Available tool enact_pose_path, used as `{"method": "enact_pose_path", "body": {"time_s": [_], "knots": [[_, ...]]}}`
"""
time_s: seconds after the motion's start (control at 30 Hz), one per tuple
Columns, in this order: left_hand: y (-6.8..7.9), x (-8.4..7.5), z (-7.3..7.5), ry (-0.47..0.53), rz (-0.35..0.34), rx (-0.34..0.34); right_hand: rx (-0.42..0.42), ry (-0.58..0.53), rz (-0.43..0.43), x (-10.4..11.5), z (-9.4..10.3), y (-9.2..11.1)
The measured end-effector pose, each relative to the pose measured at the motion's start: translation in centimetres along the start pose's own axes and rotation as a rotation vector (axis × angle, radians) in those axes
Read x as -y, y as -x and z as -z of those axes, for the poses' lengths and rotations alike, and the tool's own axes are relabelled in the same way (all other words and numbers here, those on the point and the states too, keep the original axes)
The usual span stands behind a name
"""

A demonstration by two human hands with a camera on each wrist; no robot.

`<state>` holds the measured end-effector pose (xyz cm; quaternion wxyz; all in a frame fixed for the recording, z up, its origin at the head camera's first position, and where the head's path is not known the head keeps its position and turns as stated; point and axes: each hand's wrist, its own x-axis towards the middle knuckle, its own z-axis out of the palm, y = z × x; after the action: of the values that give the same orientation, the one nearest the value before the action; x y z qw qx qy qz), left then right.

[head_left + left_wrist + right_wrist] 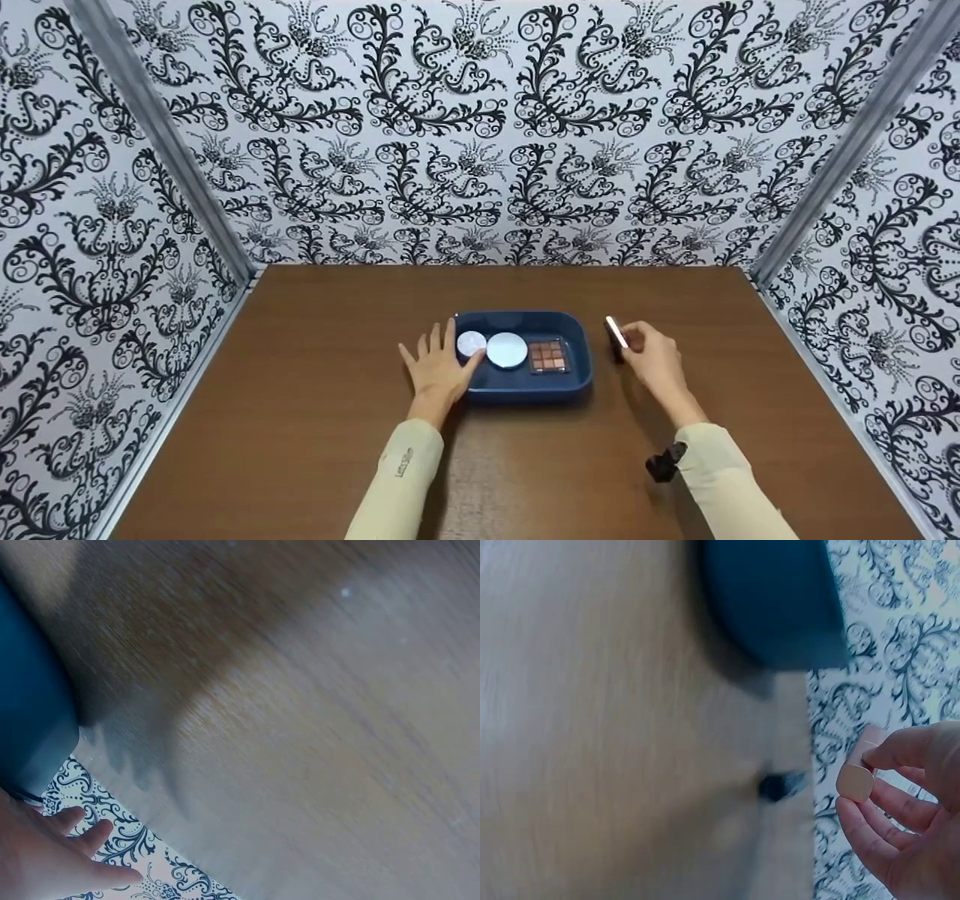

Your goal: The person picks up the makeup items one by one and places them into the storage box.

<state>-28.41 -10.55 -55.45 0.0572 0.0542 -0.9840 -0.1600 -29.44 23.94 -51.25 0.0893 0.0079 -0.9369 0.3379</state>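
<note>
My right hand point(656, 365) is just right of the blue tray point(525, 394), pinching a slim pinkish lipstick tube point(616, 331) between thumb and fingers. In the right wrist view, the rounded-square end of the lipstick tube point(855, 783) faces the camera, above the table. With fingers spread, my left hand point(437, 371) rests at the tray's left rim, its thumb reaching over the edge. Inside the tray lie a small white round container point(471, 343), a larger pale blue round compact point(507, 350) and an eyeshadow palette point(550, 356) with brown pans.
A small dark object point(781, 786) stands on the table to the right of the tray, close under my right hand. The brown wooden table point(337, 322) is bordered by patterned walls point(465, 150) at the back and sides.
</note>
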Motion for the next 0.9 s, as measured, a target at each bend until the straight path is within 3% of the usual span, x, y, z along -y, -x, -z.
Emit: {"method": "enact_pose_path", "body": {"time_s": [0.23, 0.47, 0.6, 0.73, 0.9], "knots": [[0.0, 0.0, -0.1, 0.003, -0.003, -0.002, 0.037, -0.097, 0.123, 3.1, -1.5, 0.7], [-0.1, 0.0, -0.2, -0.006, 0.007, 0.002, 0.225, -0.117, 0.259, 5.8, -3.4, 1.4], [-0.1, 0.0, -0.2, -0.003, 0.01, 0.004, 0.331, -0.039, 0.349, 6.4, -4.4, 1.3], [-0.1, 0.1, -0.4, -0.001, 0.005, -0.002, 0.369, 0.081, 0.387, 6.6, -5.3, 1.0], [-0.1, 0.0, -0.4, -0.013, 0.002, -0.012, 0.458, 0.135, 0.429, 6.8, -6.1, 0.7]]}}
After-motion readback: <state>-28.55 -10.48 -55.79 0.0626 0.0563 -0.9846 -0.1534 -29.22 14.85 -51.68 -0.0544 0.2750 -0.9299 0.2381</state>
